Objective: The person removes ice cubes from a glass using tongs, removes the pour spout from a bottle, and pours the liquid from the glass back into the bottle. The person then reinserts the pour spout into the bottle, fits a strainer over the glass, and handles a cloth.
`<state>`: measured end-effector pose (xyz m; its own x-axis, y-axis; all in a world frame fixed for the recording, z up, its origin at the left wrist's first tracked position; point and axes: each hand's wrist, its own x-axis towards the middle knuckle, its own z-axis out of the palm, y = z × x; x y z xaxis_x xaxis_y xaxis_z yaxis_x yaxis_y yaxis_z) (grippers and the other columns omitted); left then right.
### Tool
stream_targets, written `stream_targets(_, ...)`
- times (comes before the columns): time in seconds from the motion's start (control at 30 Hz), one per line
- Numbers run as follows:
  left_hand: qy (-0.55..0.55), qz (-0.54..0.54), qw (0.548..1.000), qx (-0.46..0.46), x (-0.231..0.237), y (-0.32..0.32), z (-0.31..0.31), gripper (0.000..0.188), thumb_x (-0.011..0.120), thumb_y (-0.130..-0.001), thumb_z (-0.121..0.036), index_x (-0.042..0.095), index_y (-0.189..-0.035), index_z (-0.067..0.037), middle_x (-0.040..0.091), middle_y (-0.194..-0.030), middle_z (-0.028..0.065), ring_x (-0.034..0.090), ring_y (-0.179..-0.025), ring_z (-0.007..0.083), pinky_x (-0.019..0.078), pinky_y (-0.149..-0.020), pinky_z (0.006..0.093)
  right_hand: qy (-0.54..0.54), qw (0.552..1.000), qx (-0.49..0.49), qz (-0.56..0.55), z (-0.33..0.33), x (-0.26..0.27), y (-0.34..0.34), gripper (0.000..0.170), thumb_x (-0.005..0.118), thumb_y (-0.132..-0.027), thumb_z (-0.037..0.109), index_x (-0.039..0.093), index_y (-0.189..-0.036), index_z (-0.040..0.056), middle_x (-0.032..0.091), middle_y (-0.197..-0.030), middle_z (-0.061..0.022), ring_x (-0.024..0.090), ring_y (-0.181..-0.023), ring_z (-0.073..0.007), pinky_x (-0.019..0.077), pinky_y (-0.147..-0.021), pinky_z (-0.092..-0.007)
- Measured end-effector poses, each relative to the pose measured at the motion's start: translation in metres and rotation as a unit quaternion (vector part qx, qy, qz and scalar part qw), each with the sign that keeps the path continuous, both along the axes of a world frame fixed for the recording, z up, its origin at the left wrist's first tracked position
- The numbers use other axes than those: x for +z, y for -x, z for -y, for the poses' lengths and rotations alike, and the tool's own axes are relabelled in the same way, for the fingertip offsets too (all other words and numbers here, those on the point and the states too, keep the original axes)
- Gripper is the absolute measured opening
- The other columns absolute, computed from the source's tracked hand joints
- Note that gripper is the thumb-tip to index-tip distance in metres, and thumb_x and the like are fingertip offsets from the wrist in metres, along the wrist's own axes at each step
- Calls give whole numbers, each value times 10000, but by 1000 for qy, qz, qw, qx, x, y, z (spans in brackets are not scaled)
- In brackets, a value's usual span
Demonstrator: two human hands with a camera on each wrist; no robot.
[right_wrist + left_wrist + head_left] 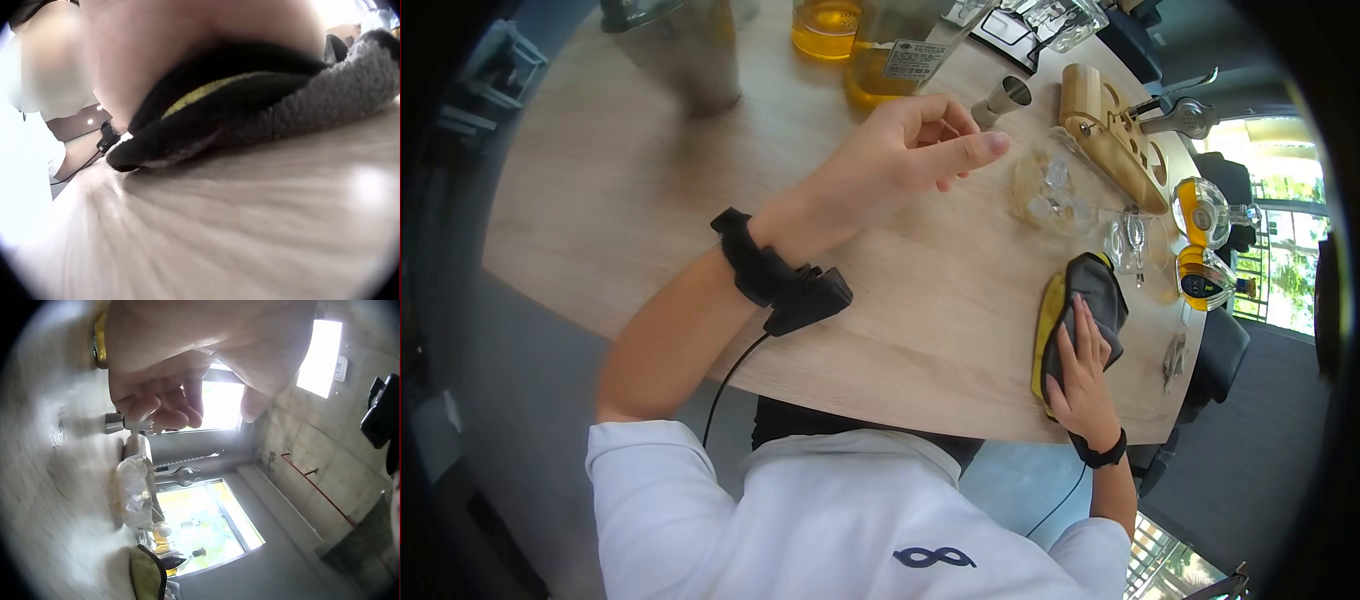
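My left hand (900, 150) is raised over the table, fingers loosely bent and the thumb stretched out, with nothing between them. Closest to it stands a small metal jigger (1003, 98), just beyond the fingertips; the left wrist view has this jigger (114, 423) below the fingers. On the right, my right hand (1085, 372) rests with extended fingers on a folded grey and yellow cloth (1053, 305). The right wrist view shows the grey fleecy cloth (337, 87) lying on the tabletop under the palm, its dark edging curved round a strip of yellow.
A clear glass vessel (1055, 185) stands by a wooden bar-tool holder (1115, 140). Two amber bottles (1200, 215) are at the right edge. Across the table, a labelled bottle (910, 60), another amber container (825, 28) and a large blurred vessel (685, 60) stand.
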<state>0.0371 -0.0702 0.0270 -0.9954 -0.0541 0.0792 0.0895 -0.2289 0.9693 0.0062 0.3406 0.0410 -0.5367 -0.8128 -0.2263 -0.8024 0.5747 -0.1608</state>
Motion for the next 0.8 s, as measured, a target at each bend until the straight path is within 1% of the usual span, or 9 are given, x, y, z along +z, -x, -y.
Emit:
stream_targets(0.03,12,-1,1000,3,0,0,0,350,729,-1055,-424,677,-1099,-80,620,-926,-35,539,-806,52,463,-766,216,-15,1000,17,5,11,1,3,857,726,-797,213,464,-1582,-11,216,-1769,-299,249,-1622,-447,232,-1239,-517)
stream_targets(0.13,-1,10,1000,13,1,-2,-3,371,738,-1046,-441,678,-1099,-78,622,-925,-33,551,-819,51,462,-764,218,-31,997,75,18,43,4,12,871,745,-820,263,451,-1593,-10,218,-1774,-287,282,-1598,-431,233,-1224,-512)
stream_targets(0.2,-7,14,1000,6,2,-2,-1,369,737,-1046,-442,678,-1097,-81,623,-923,-34,557,-827,50,462,-762,219,-30,994,101,30,65,6,19,847,745,-864,308,451,-1592,-8,224,-1774,-283,272,-1610,-428,215,-1236,-523)
stream_targets(0.27,-11,16,1000,-4,3,-1,1,367,736,-1047,-443,679,-1096,-83,625,-922,-35,564,-834,49,462,-759,219,-39,985,168,18,90,6,23,812,730,-908,335,450,-1591,-5,235,-1770,-278,261,-1621,-429,193,-1257,-536)
stream_targets(0.33,-40,14,999,4,4,0,-1,351,728,-1054,-430,675,-1078,-84,623,-910,-39,565,-833,46,458,-750,217,-15,983,181,30,115,6,22,807,707,-952,351,419,-1630,22,260,-1764,-258,263,-1625,-418,155,-1296,-551)
stream_targets(0.5,-70,7,997,16,4,2,5,281,688,-1088,-360,668,-1053,-82,624,-907,-38,565,-828,45,454,-747,217,48,979,198,10,166,-4,14,851,689,-972,356,335,-1711,128,275,-1770,-217,270,-1632,-393,162,-1300,-550)
stream_targets(0.6,-62,2,998,10,5,2,13,244,659,-1109,-317,664,-1056,-79,636,-927,-33,578,-842,49,457,-751,222,89,976,197,-2,181,-7,9,856,685,-975,362,320,-1719,142,290,-1763,-217,281,-1627,-389,169,-1293,-559)
stream_targets(0.67,-54,3,998,16,2,5,16,251,655,-1111,-321,662,-1052,-77,647,-942,-30,579,-852,51,459,-753,228,111,975,191,-22,187,-13,6,859,683,-975,376,318,-1718,148,307,-1754,-219,309,-1611,-385,192,-1275,-569)
stream_targets(0.8,8,11,1000,2,4,2,19,239,661,-1106,-306,669,-1083,-68,665,-987,-16,603,-891,60,483,-781,233,137,969,202,-36,184,-19,3,802,692,-967,391,398,-1672,146,325,-1744,-220,348,-1580,-385,226,-1246,-568)
